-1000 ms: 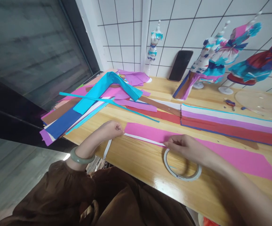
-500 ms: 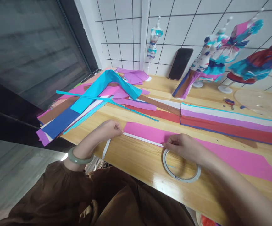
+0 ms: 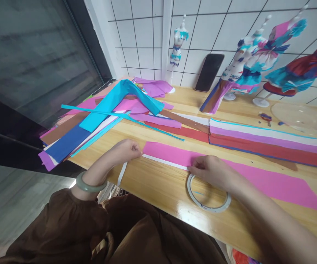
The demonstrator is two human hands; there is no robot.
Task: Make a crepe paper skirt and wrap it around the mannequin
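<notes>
A long pink crepe paper strip (image 3: 271,183) lies flat on the wooden table. Along the near edge of its left part runs a narrow white tape (image 3: 165,161). My left hand (image 3: 129,149), with a pale green bangle on the wrist, is closed in a pinch on the tape at the strip's left end. A loose tape piece (image 3: 122,173) hangs down beneath that hand over the table edge. My right hand (image 3: 207,168) pinches the tape farther right, its fingertips against the pink paper. Just below it a tape roll (image 3: 209,209) lies flat on the table.
Stacked coloured paper strips (image 3: 70,144) overhang the table's left end. A layered striped paper band (image 3: 271,148) lies behind the pink strip. At the wall are a phone (image 3: 210,72), a small dress form (image 3: 178,46), several paper-dressed forms (image 3: 253,69) and a clear round plate (image 3: 301,115).
Both hands keep their pinches on the tape in the same places. The whole view has shifted slightly; nothing on the table has visibly moved.
</notes>
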